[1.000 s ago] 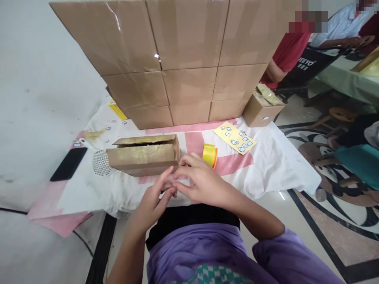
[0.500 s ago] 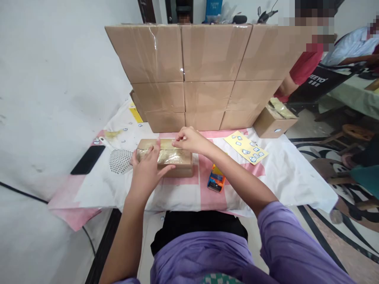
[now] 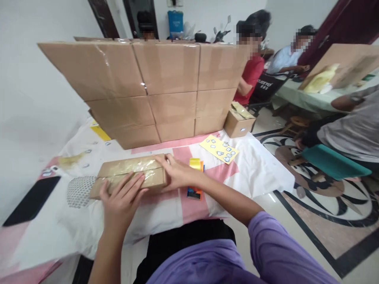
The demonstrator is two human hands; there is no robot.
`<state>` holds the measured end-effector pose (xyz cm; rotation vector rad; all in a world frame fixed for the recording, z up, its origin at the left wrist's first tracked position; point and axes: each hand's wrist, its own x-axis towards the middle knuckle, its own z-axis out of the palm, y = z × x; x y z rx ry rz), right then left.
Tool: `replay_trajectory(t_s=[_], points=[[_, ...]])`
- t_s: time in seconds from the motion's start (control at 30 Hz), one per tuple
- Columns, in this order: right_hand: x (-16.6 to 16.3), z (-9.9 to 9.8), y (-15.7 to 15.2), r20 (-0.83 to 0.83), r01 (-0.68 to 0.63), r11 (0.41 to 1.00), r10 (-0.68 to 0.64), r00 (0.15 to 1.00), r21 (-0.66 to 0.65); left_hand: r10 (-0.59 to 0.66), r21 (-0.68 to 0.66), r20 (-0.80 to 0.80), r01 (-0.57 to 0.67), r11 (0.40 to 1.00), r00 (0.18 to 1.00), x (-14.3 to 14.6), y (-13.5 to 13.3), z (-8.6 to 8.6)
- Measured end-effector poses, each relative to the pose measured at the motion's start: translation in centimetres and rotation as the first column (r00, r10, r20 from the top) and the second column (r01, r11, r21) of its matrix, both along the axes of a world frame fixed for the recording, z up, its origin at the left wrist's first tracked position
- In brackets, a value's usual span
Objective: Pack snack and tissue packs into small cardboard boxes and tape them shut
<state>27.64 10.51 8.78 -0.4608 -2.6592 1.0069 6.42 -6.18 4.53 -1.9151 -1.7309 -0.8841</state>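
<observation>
A small cardboard box (image 3: pixel 127 165) with shiny clear tape along its top lies on the cloth-covered table. My left hand (image 3: pixel 122 197) rests on the box's near top edge, fingers stretched out over the tape. At the box's right end, my right hand (image 3: pixel 177 172) grips the corner, fingertips on top and the rest of the hand against the side. Just beyond that hand is an orange and blue tape dispenser (image 3: pixel 194 193) with a yellow part, partly hidden by my wrist.
A tall cardboard partition (image 3: pixel 171 71) stands across the back. Another taped box (image 3: pixel 239 121) sits at its right, near a yellow sticker sheet (image 3: pixel 219 149). A black phone (image 3: pixel 32 200) lies at left. Several people sit beyond; a teal tray (image 3: pixel 334 161) is at right.
The view has swung to the right. My right hand has moved from the tape on top to the box's right end. My left hand stays on the box.
</observation>
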Motion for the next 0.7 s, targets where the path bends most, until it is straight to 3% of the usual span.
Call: replay_trajectory(t_s=[0.1, 0.27, 0.37, 0.47, 0.53, 0.57, 0.7], points=[[-1.6, -0.6, -2.0, -0.044, 0.090, 0.996, -0.090, 0.995, 0.013, 0.043, 0.060, -0.020, -0.042, 0.997, 0.999, -0.7, -1.0, -0.3], [-2.1, 2.0, -2.1, -0.287, 0.052, 0.998, -0.041, 0.957, 0.032, 0.192, 0.297, -0.027, -0.176, 0.939, 0.981, -0.7, -3.3, 1.4], [1.2, 4.3, -1.3, -0.444, 0.147, 0.988, -0.152, 0.883, -0.046, 0.191, 0.391, -0.055, -0.155, 0.907, 0.980, 0.4, -3.0, 2.1], [7.5, 6.7, -0.6, -0.516, 0.391, 0.919, -0.356, 0.779, -0.044, 0.114, 0.395, -0.067, -0.078, 0.915, 0.991, 1.9, -0.6, 1.6], [12.9, 7.9, -0.4, -0.555, 0.611, 0.792, -0.504, 0.662, 0.009, 0.029, 0.332, -0.029, -0.018, 0.943, 0.999, 3.2, 1.7, 0.8], [15.7, 8.2, -0.5, -0.571, 0.717, 0.695, -0.573, 0.588, 0.041, -0.011, 0.301, 0.002, 0.010, 0.953, 1.000, 3.8, 2.8, 0.2], [26.3, 6.8, -1.6, -0.594, 0.963, 0.234, -0.759, 0.268, 0.135, -0.147, 0.200, 0.136, 0.118, 0.973, 0.980, 6.5, 6.6, -2.2]])
